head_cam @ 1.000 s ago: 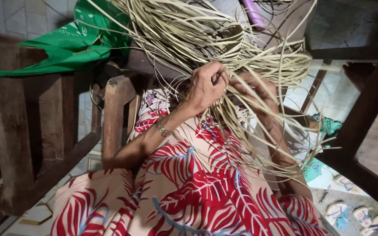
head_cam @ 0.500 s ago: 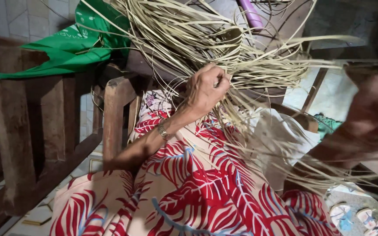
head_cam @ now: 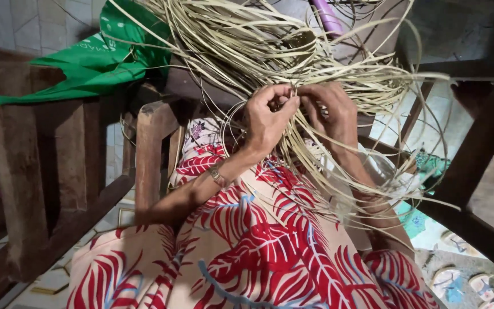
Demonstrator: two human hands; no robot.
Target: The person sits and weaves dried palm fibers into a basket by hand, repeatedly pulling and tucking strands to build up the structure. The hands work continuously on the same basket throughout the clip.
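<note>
A big tangled bundle of pale straw-coloured reed strips (head_cam: 270, 51) hangs over my lap from the upper middle. My left hand (head_cam: 267, 123) pinches a few strips between thumb and fingers at the bundle's lower edge. My right hand (head_cam: 333, 114) is right beside it, fingers curled into the same strips, with loose strands draped over its wrist. A thin bracelet sits on my left wrist (head_cam: 218, 174). My lap is covered by red, white and blue leaf-patterned cloth (head_cam: 258, 252).
A wooden chair frame (head_cam: 144, 149) stands at my left, with a green plastic bag (head_cam: 98, 63) draped over it. Dark wooden beams (head_cam: 475, 166) cross at the right. Sandals (head_cam: 458, 280) lie on the floor at the lower right. A purple tube (head_cam: 328, 17) pokes out at the top.
My right hand swung out to the right, pulling strands, then came back in against my left hand. My left hand stayed in the bundle and now pinches strips.
</note>
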